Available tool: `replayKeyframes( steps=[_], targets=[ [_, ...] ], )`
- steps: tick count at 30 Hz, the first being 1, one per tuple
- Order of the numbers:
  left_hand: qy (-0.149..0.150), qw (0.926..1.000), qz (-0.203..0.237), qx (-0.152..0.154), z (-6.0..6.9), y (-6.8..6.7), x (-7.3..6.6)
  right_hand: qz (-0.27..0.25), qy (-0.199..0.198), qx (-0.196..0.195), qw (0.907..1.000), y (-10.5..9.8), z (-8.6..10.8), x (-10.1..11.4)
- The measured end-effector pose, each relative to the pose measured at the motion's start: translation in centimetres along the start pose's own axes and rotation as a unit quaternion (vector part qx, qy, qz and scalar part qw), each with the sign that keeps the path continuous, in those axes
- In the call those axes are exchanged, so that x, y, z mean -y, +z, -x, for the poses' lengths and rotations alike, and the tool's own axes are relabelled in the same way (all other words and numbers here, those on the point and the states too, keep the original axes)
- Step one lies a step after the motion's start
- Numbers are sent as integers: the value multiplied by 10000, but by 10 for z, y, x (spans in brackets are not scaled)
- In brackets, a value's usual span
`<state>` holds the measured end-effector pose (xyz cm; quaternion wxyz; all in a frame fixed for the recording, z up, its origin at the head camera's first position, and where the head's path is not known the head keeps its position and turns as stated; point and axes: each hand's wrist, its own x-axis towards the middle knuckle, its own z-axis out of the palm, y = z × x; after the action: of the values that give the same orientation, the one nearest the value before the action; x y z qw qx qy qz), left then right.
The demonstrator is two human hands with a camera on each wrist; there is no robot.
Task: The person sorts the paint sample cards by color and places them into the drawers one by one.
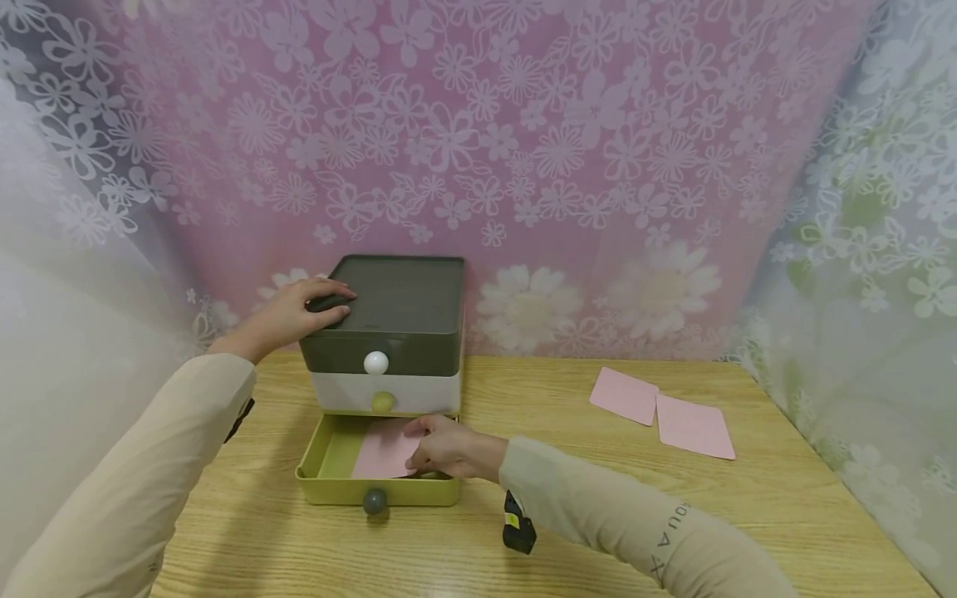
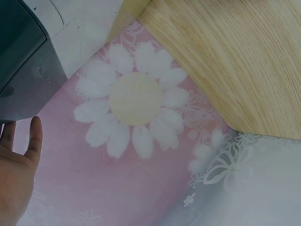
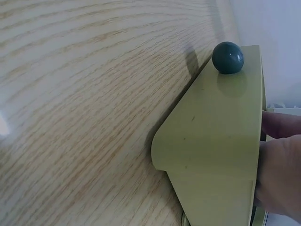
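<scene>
A small desktop drawer box has a dark grey top drawer (image 1: 419,353), a white middle drawer (image 1: 426,390) and a pulled-out yellow-green bottom drawer (image 1: 336,492) with a dark round knob (image 1: 375,501). On the left edge of its grey lid (image 1: 407,291) rests my left hand (image 1: 287,314), fingers extended; the left wrist view shows its fingertips touching the box. My right hand (image 1: 449,448) reaches into the bottom drawer and pinches the right side of a pink card (image 1: 377,453). In the right wrist view, the drawer front (image 3: 211,132) hides most of the right fingers.
Two more pink cards (image 1: 624,395) lie on the wooden table (image 1: 538,490) to the right, their corners meeting. A pink flowered curtain (image 1: 523,166) hangs behind the table, with pale sheets at both sides.
</scene>
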<state>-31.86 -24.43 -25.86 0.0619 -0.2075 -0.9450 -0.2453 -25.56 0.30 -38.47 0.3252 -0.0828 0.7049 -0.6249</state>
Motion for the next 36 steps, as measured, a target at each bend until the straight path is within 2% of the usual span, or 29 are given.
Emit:
replayKeyframes(
  steps=[6,14,19,23,28,33,36],
  targets=[
    [-9,10000,25,6,0,0,-1,-60,16,-86,9999,2,3,1],
    [-46,10000,83,16,1,0,-3,72,62,-260,9996,5,8,6],
    [-51,9999,88,52,1,0,-3,220,-44,-260,9994,3,15,7],
    [-42,9999,93,52,0,-1,-3,564,-370,-338,9971,1,24,10],
    [-74,9999,45,65,0,-1,-1,796,-1062,-452,9901,-6,36,13],
    [-60,10000,29,59,0,0,1,1142,-1655,-452,9785,-28,46,13],
    [-59,10000,46,39,-1,0,2,1435,-1848,-520,9709,-45,51,8]
  ],
)
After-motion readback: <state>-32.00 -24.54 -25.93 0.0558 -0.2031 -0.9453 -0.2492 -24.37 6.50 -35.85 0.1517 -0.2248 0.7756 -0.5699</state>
